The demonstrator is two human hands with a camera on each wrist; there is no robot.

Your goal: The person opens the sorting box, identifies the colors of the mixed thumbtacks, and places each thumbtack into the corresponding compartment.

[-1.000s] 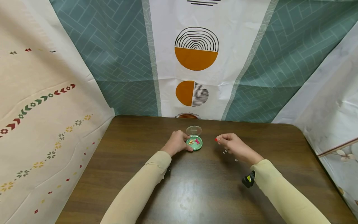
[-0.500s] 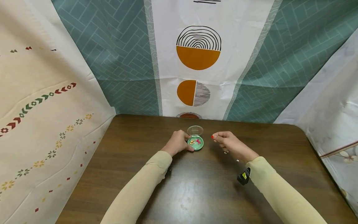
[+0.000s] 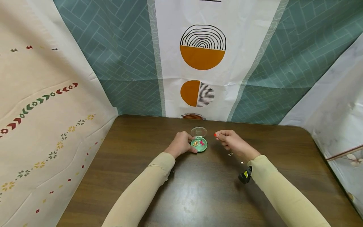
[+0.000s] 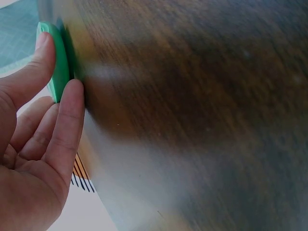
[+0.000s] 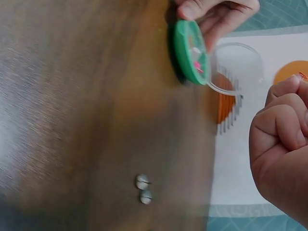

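Observation:
A small round green case lies on the table with its clear lid raised. Inside it are gold-coloured pieces and bright pink pieces. My left hand grips the case by its left side, and the left wrist view shows the thumb on the green rim. To the right of the case, held above the table, my right hand pinches a small red piece between thumb and fingertip. Most of that piece is hidden by the fingers.
Several tiny round silvery pieces lie on the wooden table under and beside my right forearm. A patterned cloth hangs behind the far table edge. A black band with a device sits on my right wrist.
My right hand has moved a little left and then slightly away from me, bringing the red piece nearer the case. My left hand keeps its grip on the case.

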